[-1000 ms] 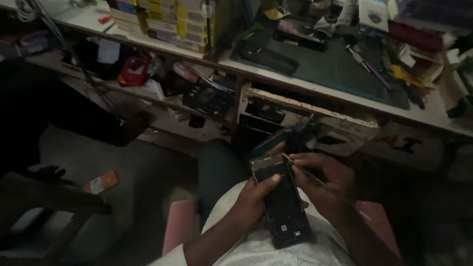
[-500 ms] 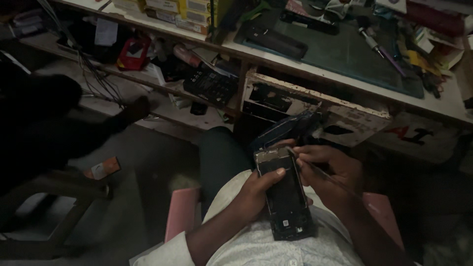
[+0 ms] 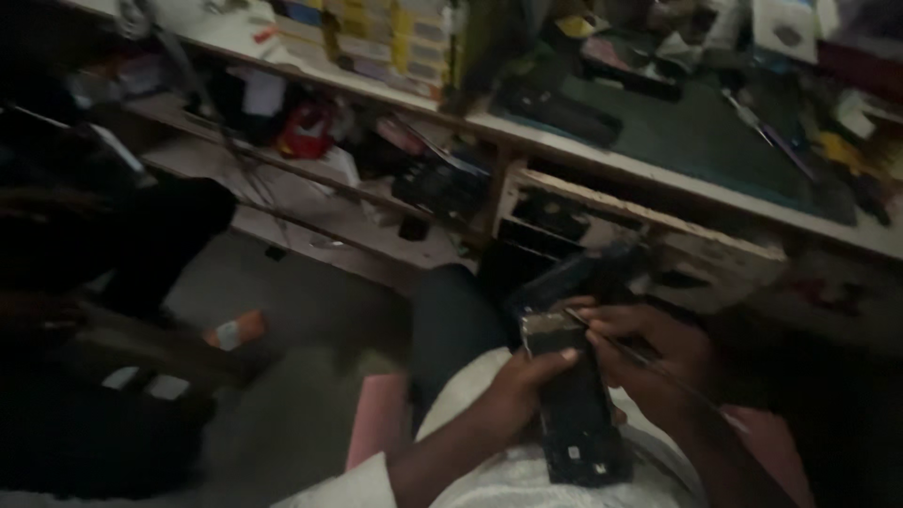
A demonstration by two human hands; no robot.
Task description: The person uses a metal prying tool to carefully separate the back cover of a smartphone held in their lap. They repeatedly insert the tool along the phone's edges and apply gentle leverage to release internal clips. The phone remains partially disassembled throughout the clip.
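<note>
My left hand point(image 3: 513, 390) grips the opened dark rectangular phone point(image 3: 574, 400); my right hand point(image 3: 649, 362) pinches a thin metal probe point(image 3: 625, 343) at its twelve-o'clock end, internals exposed, work unfinished.

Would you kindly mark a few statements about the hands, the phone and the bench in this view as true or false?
1. The left hand grips the dark phone from its left side. True.
2. The right hand holds a thin tool whose tip meets the top end of the phone. True.
3. The phone lies flat on the green mat. False: it is held over the lap, below the workbench edge.
4. A red object sits on the lower shelf to the left. True.
5. The right hand is empty and rests on the bench. False: it holds the thin tool at the phone.
6. The mat on the bench is bright red. False: it is dark green.
</note>
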